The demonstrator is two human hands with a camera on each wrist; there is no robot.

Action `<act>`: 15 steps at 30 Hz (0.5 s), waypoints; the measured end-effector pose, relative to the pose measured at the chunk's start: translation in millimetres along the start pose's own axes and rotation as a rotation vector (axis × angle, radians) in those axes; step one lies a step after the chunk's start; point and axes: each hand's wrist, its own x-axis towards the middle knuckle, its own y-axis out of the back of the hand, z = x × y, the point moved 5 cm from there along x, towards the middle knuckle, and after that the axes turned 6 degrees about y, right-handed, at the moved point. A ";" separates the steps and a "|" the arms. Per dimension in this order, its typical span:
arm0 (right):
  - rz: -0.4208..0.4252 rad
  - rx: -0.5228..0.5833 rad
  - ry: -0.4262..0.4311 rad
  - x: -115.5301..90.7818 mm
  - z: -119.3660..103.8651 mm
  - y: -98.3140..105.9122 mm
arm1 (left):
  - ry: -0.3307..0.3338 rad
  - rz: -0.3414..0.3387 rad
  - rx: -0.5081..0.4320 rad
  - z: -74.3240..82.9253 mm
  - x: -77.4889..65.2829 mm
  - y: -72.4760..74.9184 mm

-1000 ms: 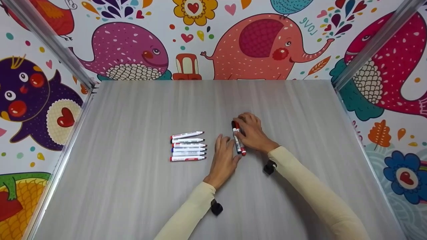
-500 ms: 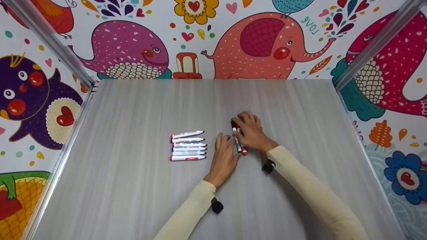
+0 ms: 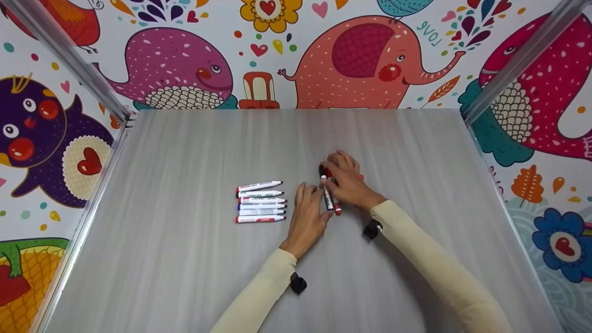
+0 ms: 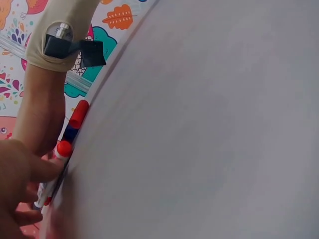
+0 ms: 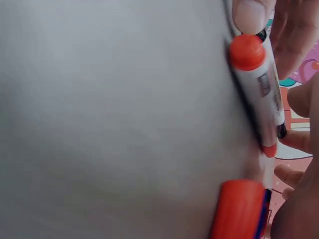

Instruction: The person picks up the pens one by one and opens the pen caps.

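Observation:
Two whiteboard markers lie side by side in the middle of the table, one a black marker [image 3: 328, 198], the other a red marker [image 3: 337, 208]. The thumb of my left hand [image 3: 307, 222] is at the black marker's near end, its fingers along the left side. Over the far ends curls my right hand [image 3: 351, 182], index finger at the dark end and thumb against the side. In the right wrist view the red marker [image 5: 254, 89] shows in front of the black one. A red cap [image 5: 239, 211] lies close to the right hand, a blue piece beside it.
To the left, several uncapped markers [image 3: 261, 201] lie in a row, tips pointing right. The table [image 3: 185, 259] is grey wood-grain, edged by metal rails [image 3: 69, 259]. Walls with cartoon animals [image 3: 351, 60] stand at the back and sides.
Both hands stay around the two markers. The right hand has shifted very slightly away from me, and a bit of red now shows at its right side.

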 end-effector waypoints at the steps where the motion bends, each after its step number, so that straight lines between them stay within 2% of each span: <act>1: 0.007 0.017 0.001 -0.4 -1.3 2.3 | 0.004 -0.009 -0.010 0.7 0.1 1.3; 8: 0.024 0.116 0.016 -6.2 -15.4 16.8 | -0.008 -0.066 -0.135 4.3 -0.7 10.2; 12: 0.025 0.154 0.047 -11.6 -26.2 25.0 | -0.008 -0.085 -0.183 -4.5 -2.7 6.3; 15: 0.026 0.191 0.073 -15.5 -34.3 31.5 | 0.007 -0.129 -0.220 -5.1 -5.3 9.9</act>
